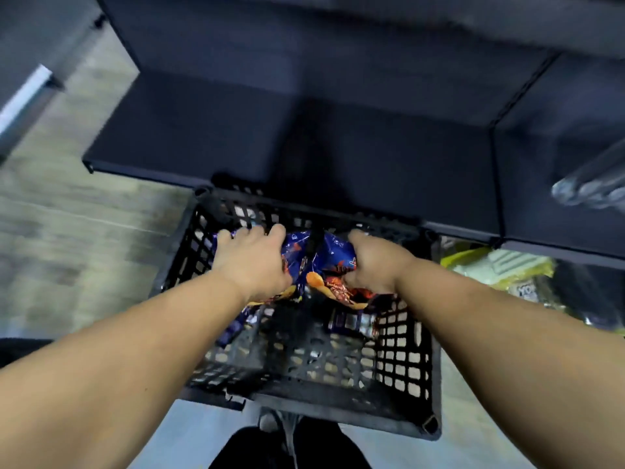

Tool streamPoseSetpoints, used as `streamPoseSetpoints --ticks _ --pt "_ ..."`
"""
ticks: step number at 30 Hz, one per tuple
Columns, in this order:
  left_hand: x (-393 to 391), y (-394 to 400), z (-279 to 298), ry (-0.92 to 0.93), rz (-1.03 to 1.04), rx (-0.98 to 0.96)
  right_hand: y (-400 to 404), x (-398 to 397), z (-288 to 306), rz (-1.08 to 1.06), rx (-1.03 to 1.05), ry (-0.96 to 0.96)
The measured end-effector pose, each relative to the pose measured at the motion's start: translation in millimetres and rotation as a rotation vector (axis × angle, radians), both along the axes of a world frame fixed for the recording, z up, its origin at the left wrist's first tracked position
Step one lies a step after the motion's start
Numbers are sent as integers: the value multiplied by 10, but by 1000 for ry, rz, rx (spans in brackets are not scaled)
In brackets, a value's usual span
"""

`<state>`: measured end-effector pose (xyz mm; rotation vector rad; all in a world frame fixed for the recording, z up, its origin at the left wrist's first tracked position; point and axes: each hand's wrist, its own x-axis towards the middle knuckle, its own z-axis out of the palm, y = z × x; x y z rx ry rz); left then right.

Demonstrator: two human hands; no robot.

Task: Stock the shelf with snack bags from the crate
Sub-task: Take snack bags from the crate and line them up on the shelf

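Observation:
A black lattice crate (402, 360) stands on the floor in front of a dark shelf (270, 130). Inside its far end lie blue and orange snack bags (318, 262). My left hand (252, 260) rests on top of the left bag, fingers spread over its far edge. My right hand (372, 265) grips the right bag, fingers curled into the foil. Another blue bag (233, 328) shows under my left forearm along the crate's left wall.
The dark shelf board spans the upper view, with a divider (497, 170) at the right. Yellow packages (500, 269) sit on a lower level to the right of the crate. A wood-look floor (67, 248) lies at the left. My shoe (277, 421) is below the crate.

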<state>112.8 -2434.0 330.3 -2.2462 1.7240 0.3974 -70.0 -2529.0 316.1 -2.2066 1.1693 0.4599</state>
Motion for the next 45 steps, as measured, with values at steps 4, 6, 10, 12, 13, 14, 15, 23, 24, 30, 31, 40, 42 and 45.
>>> streamPoseSetpoints --ticks 4,6,10,12,13,14,15,23,24,30,31,40,42,45 --pt "1 49 425 29 -3 -79 48 -22 505 37 -114 26" --pt "1 94 644 41 -19 -115 101 -47 787 23 -156 60" --pt "-40 179 1095 27 -68 -225 262 -121 1294 14 -306 101" --pt "-67 266 1333 16 -82 -279 378 -160 1519 9 -390 112" --pt "-79 306 1449 12 -92 -303 425 -175 1628 2 -433 109" --pt "-91 338 1552 11 -100 -320 462 -187 1722 -8 -467 106" --pt "-99 383 1680 9 -110 -341 511 -198 1841 -15 -502 96" --pt "-293 517 2625 -40 -172 -502 669 -384 2749 -78 -646 5" --pt "-323 499 2711 -46 -175 -509 666 -423 2843 -92 -654 -4" --pt "-643 169 3180 -82 -200 -611 436 -839 3336 -120 -742 -22" --pt "-715 89 3251 -88 -202 -622 355 -928 3405 -126 -758 -31" --pt "-1188 -927 3654 -94 -149 -637 -656 -1546 3874 -109 -877 -75" --pt "-1237 -1118 3667 -95 -127 -616 -842 -1579 3881 -121 -844 -91" --pt "-1270 -1313 3660 -97 -83 -574 -1037 -1563 3845 -109 -769 -148"
